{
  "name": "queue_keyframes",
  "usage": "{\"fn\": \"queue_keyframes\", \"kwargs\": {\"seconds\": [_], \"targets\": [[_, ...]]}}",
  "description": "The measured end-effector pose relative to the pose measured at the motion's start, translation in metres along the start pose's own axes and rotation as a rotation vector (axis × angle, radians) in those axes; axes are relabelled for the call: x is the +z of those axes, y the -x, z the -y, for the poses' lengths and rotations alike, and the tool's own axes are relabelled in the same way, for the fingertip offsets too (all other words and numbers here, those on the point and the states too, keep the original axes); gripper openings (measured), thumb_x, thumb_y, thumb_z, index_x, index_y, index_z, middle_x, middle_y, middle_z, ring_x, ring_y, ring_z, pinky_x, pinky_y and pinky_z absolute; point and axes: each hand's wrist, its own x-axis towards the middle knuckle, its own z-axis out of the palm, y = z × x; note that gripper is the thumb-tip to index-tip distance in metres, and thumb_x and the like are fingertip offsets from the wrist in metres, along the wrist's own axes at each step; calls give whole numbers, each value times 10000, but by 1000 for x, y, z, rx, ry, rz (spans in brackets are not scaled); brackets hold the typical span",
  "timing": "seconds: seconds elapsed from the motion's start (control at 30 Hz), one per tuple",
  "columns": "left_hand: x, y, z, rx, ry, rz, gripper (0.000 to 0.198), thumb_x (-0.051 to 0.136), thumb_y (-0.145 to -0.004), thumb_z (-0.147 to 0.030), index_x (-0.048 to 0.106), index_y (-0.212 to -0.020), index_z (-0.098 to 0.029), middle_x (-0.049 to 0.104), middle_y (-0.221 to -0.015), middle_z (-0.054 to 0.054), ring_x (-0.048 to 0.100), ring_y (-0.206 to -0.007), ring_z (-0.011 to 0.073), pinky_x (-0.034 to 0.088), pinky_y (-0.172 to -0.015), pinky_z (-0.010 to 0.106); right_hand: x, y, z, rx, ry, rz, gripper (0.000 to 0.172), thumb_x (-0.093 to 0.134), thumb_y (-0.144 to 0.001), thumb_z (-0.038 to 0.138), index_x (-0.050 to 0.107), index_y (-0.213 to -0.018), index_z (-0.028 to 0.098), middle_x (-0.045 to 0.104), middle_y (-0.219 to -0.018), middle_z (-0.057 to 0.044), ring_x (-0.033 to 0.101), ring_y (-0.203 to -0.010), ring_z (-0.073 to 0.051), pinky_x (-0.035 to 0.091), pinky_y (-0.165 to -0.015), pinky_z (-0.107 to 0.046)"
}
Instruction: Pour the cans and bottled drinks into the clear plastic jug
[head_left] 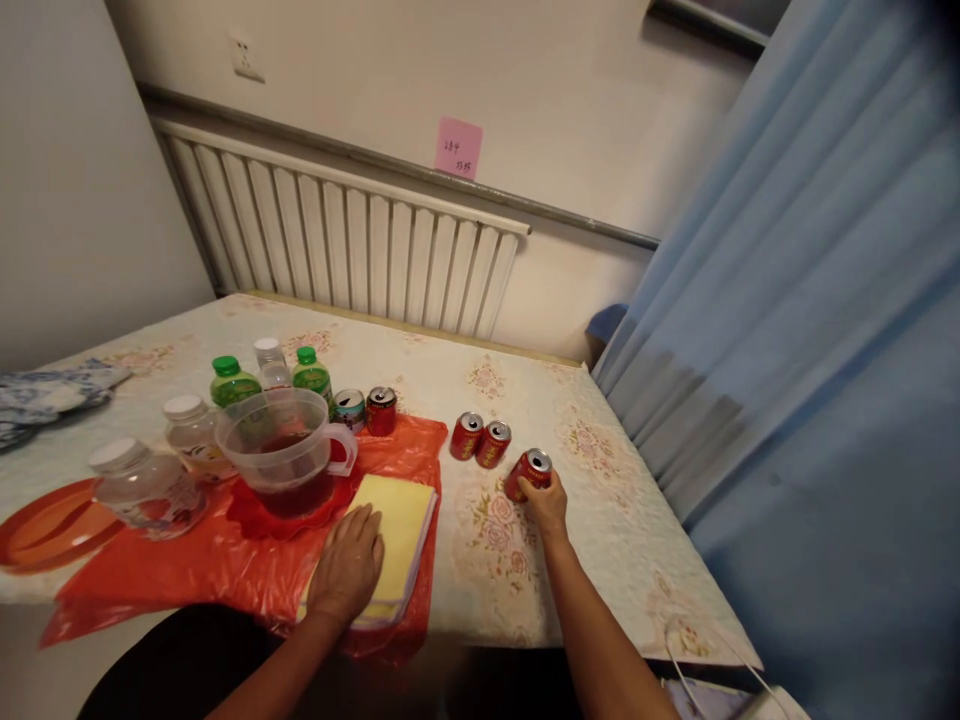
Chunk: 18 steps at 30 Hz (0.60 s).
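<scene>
My right hand [549, 505] is wrapped round a red drink can [529, 472] at the right of the table; its silver top faces up. Just left of it stand two more red cans, one [493, 445] nearer and the other [466, 437] beside it. My left hand [351, 560] lies flat with fingers stretched on a folded yellow cloth [397, 525]. That cloth rests on a red plastic bag [195, 555]. Behind the cloth, a clear plastic jug [259, 455] with dark reddish liquid sits on a red dish [244, 510].
Around the jug stand clear bottles with white caps [142, 490], green-capped bottles [311, 375], a red can [382, 412] and a light-blue can [349, 410]. An orange lid [56, 525] lies far left. A radiator [337, 220] and a blue curtain [810, 330] border the table.
</scene>
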Motion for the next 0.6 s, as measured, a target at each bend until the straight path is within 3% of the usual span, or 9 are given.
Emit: {"fn": "queue_keyframes", "kwargs": {"seconds": [0.3,0.6], "targets": [[-1,-1,-1,-5,9,-10,362,432,-895,-250,619,-1181,-130,614,-1292,157,532,-1219,311,400,-1046,475,29,-28,-14,-51,43,-68,611,692,-577,451,641,-1102,142,699,-1060,-124,631,-946,-286,462,-855,-367],[3,1,2,9,13,-22,364,429,-890,-250,613,-1186,-143,611,-1299,154,527,-1227,309,389,-1051,480,37,-24,-37,-55,-4,-6,599,707,-572,412,630,-1099,137,717,-993,-100,655,-860,-257,496,-780,-346]]}}
